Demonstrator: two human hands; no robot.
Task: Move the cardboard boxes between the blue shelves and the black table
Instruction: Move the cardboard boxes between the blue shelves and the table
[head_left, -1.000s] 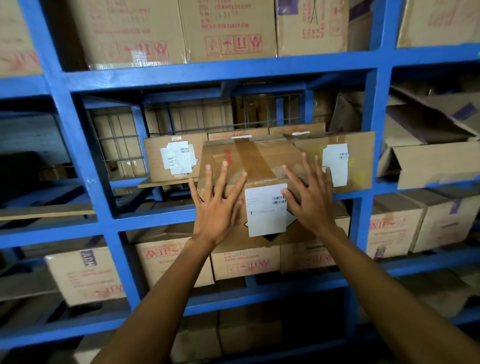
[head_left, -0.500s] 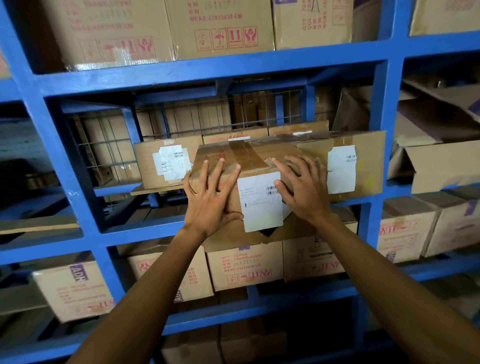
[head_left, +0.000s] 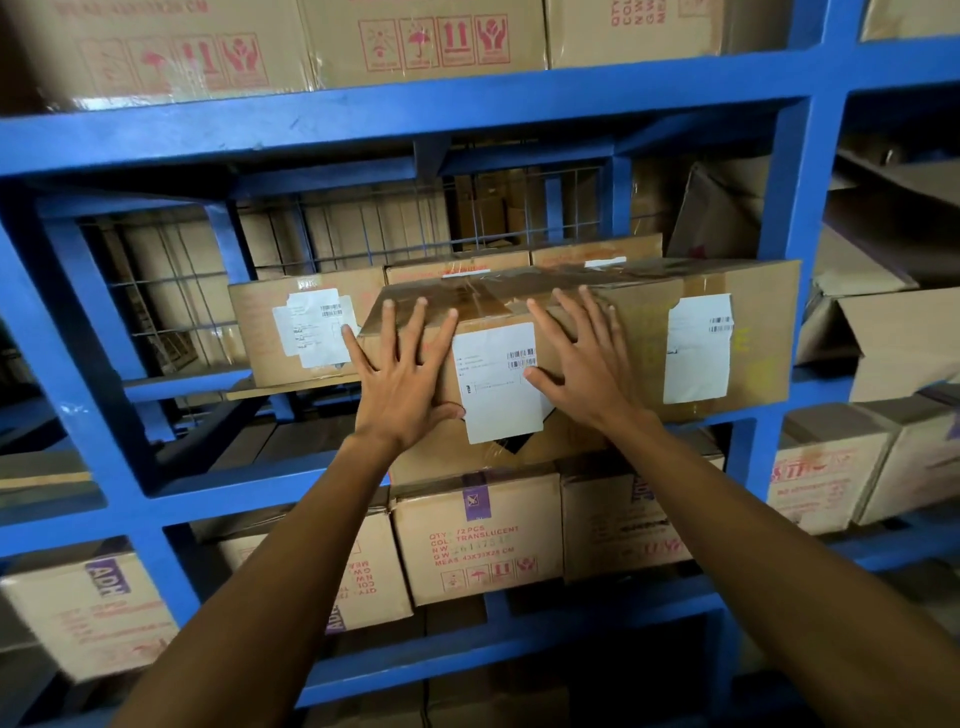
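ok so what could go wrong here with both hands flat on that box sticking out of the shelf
1. The left hand and right hand press flat on the front of the box with no grip, and its front overhangs the shelf beam; if it tips forward, it could drop.
2. The big white label is peeling at its lower edge, so a palm could slip or tear it.
3. Pushed askew, it may catch the box on the right.
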